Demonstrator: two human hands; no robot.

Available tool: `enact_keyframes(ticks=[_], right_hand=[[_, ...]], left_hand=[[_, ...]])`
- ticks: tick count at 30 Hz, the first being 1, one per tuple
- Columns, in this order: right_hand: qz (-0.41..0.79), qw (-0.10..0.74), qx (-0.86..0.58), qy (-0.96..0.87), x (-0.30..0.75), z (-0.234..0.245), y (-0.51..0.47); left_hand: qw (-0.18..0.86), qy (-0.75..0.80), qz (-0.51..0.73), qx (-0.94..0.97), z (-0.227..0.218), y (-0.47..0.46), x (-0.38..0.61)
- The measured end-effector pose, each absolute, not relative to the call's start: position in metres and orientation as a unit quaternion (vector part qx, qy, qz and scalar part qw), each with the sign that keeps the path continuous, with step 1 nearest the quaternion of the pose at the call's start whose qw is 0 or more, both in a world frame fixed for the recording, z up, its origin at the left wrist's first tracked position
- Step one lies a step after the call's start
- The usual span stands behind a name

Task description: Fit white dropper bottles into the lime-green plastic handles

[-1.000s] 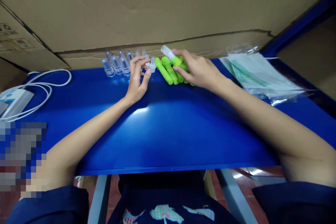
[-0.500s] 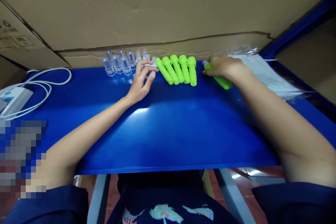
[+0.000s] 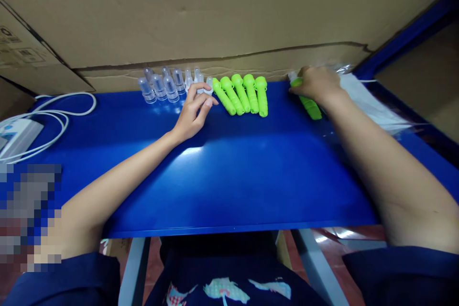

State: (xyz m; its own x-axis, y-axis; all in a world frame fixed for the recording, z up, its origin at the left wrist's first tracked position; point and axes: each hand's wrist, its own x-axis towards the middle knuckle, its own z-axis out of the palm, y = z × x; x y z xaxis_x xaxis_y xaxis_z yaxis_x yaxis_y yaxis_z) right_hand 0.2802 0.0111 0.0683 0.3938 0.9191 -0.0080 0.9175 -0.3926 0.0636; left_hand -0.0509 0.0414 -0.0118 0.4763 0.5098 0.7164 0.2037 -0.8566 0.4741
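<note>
My left hand (image 3: 193,112) rests on the blue table, its fingers loosely curled and apart, holding nothing. Its fingertips are beside some small frosted nozzle-like pieces (image 3: 197,75), which they partly hide. Just to the right lies a row of several lime-green ribbed tubes (image 3: 238,98) with wide round heads, side by side and slightly fanned. At the right, my right hand (image 3: 317,85) is closed over another green ribbed tube (image 3: 311,107). A clear tip (image 3: 292,76) shows past its fingers at the tube's far end. The palm hides the tube's middle.
Several clear threaded plastic cylinders (image 3: 158,87) stand at the back left. Clear plastic bags and a white sheet (image 3: 373,105) lie at the right. A white cable (image 3: 68,124) coils round a white box (image 3: 21,136) at the left. A cardboard wall (image 3: 215,14) closes the back.
My right hand has shifted a little to the right and back with the green tube, and more of its clear tip shows. My left hand has hardly moved.
</note>
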Motion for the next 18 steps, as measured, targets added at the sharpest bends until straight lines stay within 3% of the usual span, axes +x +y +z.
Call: enact_keyframes(ticks=[10, 18], right_hand=[[0.027, 0.005, 0.836, 0.547, 0.286, 0.061, 0.015], [0.071, -0.153, 0.758, 0.629, 0.269, 0.056, 0.015]], left_hand=[[0.171, 0.21, 0.469, 0.84, -0.013, 0.041, -0.05], [0.131, 0.23, 0.483, 0.835, -0.017, 0.045, -0.051]])
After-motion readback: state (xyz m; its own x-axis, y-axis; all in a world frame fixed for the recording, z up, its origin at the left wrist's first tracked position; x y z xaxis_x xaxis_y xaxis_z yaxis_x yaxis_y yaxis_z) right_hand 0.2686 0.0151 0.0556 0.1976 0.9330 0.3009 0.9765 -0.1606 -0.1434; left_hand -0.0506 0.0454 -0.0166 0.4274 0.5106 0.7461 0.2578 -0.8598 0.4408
